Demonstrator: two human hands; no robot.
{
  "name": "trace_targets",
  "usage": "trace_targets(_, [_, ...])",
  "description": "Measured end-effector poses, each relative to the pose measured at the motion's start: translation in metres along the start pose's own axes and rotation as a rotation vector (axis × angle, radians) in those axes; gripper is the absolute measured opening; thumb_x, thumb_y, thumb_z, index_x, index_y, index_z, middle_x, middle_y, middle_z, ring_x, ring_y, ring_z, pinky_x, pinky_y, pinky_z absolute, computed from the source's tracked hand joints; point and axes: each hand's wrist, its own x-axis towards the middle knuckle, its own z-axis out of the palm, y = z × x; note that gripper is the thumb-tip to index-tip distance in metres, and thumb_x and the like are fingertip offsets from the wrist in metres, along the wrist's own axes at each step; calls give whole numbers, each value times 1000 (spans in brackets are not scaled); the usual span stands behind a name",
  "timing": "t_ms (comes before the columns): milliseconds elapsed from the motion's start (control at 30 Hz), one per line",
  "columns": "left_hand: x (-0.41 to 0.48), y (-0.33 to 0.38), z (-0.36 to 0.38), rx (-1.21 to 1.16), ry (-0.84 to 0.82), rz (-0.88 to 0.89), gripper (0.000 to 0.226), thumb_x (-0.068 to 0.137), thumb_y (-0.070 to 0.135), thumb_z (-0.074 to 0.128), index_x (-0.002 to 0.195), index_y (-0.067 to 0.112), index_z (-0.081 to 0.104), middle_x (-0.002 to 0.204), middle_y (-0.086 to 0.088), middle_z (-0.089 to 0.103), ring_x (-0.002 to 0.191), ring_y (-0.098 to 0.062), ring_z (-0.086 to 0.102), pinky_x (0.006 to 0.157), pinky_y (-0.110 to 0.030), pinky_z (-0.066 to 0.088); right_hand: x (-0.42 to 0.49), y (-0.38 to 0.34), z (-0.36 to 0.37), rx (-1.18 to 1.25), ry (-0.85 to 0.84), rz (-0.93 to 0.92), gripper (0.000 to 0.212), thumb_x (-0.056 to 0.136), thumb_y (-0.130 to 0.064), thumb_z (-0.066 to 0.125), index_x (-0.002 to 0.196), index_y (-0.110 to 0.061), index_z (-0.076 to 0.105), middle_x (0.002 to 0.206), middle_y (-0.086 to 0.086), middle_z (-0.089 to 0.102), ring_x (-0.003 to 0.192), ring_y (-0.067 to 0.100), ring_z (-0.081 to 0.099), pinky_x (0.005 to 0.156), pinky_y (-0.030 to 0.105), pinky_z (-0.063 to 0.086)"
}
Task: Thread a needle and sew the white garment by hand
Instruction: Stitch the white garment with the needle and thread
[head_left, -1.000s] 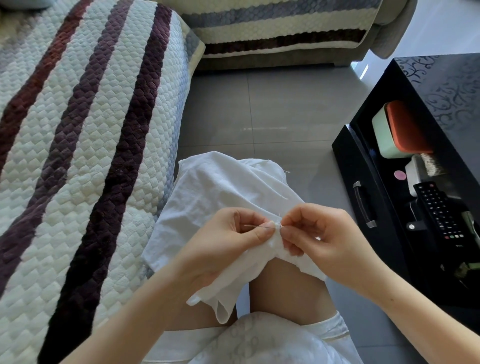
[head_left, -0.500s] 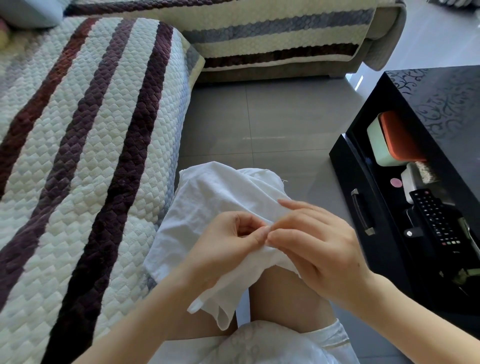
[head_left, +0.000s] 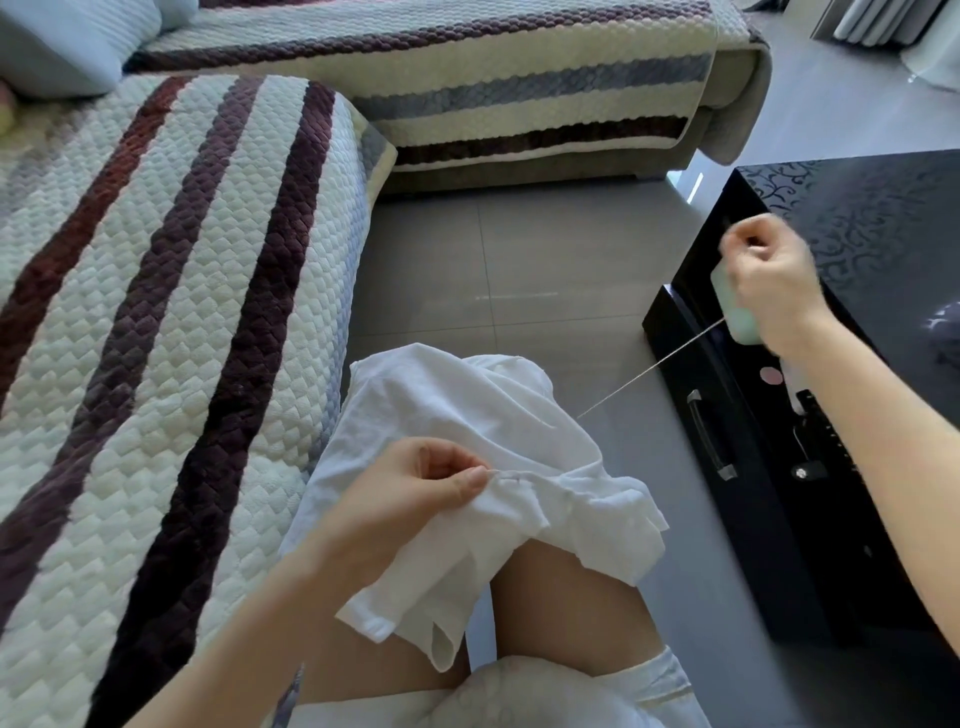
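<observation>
Tiled floor (head_left: 519, 249), garment (head_left: 457, 405) pinched in left grip (head_left: 410, 488), thread (head_left: 649, 371) taut to right grip (head_left: 774, 275).

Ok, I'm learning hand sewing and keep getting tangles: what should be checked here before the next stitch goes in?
1. Fabric grip: left hand pinches the white garment at the seam: ok.
2. Tension: thread runs straight and taut up towards the raised right hand: ok.
3. Tangles: no loops or knots on the visible thread: ok.
4. Control of the needle: cannot tell, the fingers are blurred.
5. Support: garment drapes over the knee: ok.
6. Last stitch pulled snug: cannot tell, too small.
</observation>
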Motion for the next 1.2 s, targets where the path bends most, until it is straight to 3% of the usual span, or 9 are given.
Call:
trace_targets(67, [0, 0, -2, -22, 3, -9, 9, 83, 12, 66, 81, 5, 71, 73, -4, 66, 66, -8, 60, 60, -14, 47, 30, 27, -19, -361, 223, 73, 16, 94, -18, 44, 100, -11, 57, 92, 12, 63, 84, 25, 61, 73, 36, 42])
trace_targets(133, [0, -1, -3, -38, -1, -15, 13, 79, 18, 75, 81, 5, 72, 74, -6, 67, 67, -10, 60, 61, -15, 47, 33, 36, -18, -552, 224, 99, 23, 96, -21, 43, 109, -9, 57, 108, 17, 64, 101, 36, 57, 84, 39, 40])
trace_targets(267, [2, -1, -2, -55, 1, -22, 13, 69, 23, 70, 73, 11, 75, 73, -4, 68, 68, -8, 61, 61, -14, 47, -30, -4, 24, -318, -188, -254, 7, 89, -24, 62, 94, -22, 66, 61, -10, 54, 56, 4, 47, 61, 22, 36])
trace_targets(367, [2, 1, 0, -51, -15, -12, 6, 74, 17, 77, 71, 12, 74, 70, -2, 67, 65, -5, 60, 60, -12, 46, -99, -23, 44, -202, -609, -434, 11, 85, -18, 70, 93, -24, 72, 55, -13, 49, 50, 3, 37, 55, 12, 30])
trace_targets(433, [2, 3, 0, -35, -14, -4, 7, 81, 9, 70, 74, 9, 72, 69, -1, 66, 64, -5, 60, 60, -12, 46, -122, -25, 51, -234, -728, -480, 10, 84, -24, 71, 94, -26, 74, 54, -13, 47, 51, 6, 37, 57, 12, 31])
trace_targets(600, [0, 6, 2, 7, -33, 23, 6, 78, 14, 72, 72, 13, 73, 70, -1, 68, 66, -5, 61, 62, -13, 47, -133, -31, 63, -397, -876, -528, 17, 89, -38, 62, 95, -28, 74, 75, -8, 69, 67, 11, 52, 65, 17, 40])
trace_targets(833, [-1, 6, 1, 21, -16, 33, 14, 87, 3, 63, 76, 8, 70, 69, 1, 66, 64, -5, 60, 62, -13, 46, -130, -45, 61, -446, -958, -451, 16, 91, -28, 60, 76, -24, 65, 56, -13, 50, 60, 5, 45, 59, 13, 34])
trace_targets(1133, [-1, 9, 1, 21, -37, 43, 18, 87, 7, 63, 73, 15, 72, 73, -2, 69, 68, -7, 63, 64, -17, 50, -126, -56, 62, -459, -1027, -380, 30, 96, -23, 51, 69, -36, 49, 62, -25, 54, 60, -2, 47, 58, 12, 36])
trace_targets(1200, [-1, 8, 1, 29, -45, 45, 16, 87, 7, 63, 75, 13, 72, 74, -3, 69, 69, -8, 63, 65, -17, 50, -124, -57, 64, -385, -1021, -350, 31, 97, -20, 49, 69, -32, 50, 62, -15, 51, 58, 1, 43, 58, 14, 34])
